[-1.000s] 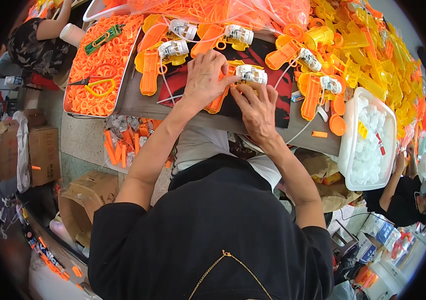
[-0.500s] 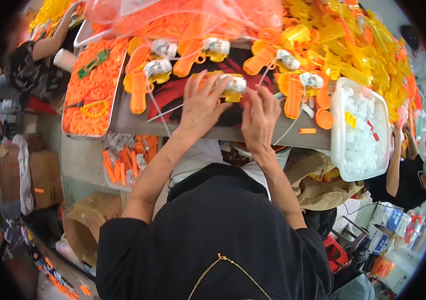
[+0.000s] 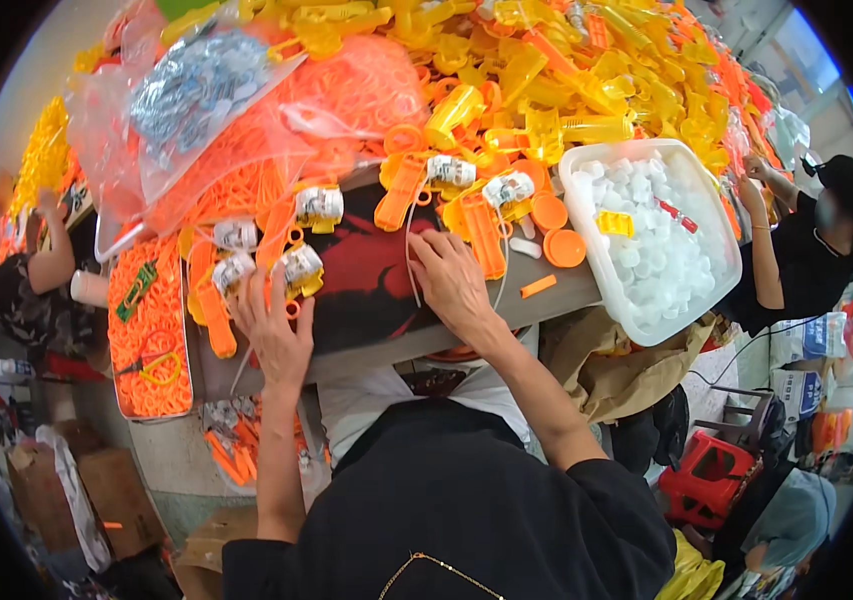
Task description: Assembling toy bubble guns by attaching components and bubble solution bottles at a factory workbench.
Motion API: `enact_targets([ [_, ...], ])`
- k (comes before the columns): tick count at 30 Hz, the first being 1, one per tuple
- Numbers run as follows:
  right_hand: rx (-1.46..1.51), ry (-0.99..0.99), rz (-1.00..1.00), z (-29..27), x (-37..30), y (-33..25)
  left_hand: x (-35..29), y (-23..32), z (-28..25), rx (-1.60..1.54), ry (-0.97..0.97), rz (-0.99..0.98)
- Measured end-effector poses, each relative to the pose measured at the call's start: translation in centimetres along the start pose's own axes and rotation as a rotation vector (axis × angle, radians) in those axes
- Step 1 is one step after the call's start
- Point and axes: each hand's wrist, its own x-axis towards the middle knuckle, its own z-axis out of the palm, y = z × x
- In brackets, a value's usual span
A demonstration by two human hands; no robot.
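Note:
My left hand [image 3: 281,345] is closed around a toy gun part with an orange handle and a white patterned cylinder [image 3: 300,264] in a yellow housing. My palm and fingers partly cover it. To the right, my right hand [image 3: 458,292] has bent fingers apart, their tips at a thin white strip [image 3: 412,275]; I cannot tell if they touch it. That strip hangs from a similar orange toy [image 3: 401,195] behind. Another such toy [image 3: 486,235] lies just beyond my right fingers. Several more stand left of and behind my left hand, including one with a white cylinder [image 3: 319,206].
A tray of orange parts [image 3: 188,385] with scissors [image 3: 158,370] is at left. A white tub [image 3: 596,270] of translucent pieces stands at right. Heaped yellow parts [image 3: 516,75] and bagged orange pieces [image 3: 366,90] fill the back. Co-workers [image 3: 796,230] are on both sides.
My view has turned, shifting the table's things left and down at left. My hands have parted: the left stays at its toy, while the right has moved away toward the toys on the right.

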Motion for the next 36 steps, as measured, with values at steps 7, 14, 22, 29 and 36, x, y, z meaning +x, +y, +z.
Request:
enact_targets([
  [7, 0.101, 0.274, 0.027, -3.4, 10.4, 5.6, 4.1, 8.0, 2.9, -0.377, -0.18, 0.209],
  [14, -0.236, 0.243, 0.048, -1.6, 21.5, 20.8, 4.2, 9.5, 6.0, -0.388, -0.38, 0.312],
  [22, -0.406, -0.265, 0.325, -2.2, 24.3, 18.3, 4.1, 8.8, 5.6, -0.303, -0.443, 0.378],
  [29, 0.035, -0.333, 0.405, -4.5, 26.5, 19.8, 3.9, 8.9, 6.2, -0.296, -0.432, 0.383],
  [36, 0.128, 0.106, -0.202, -6.4, 28.2, 12.4, 4.0, 8.7, 5.8, -0.339, -0.477, 0.341],
])
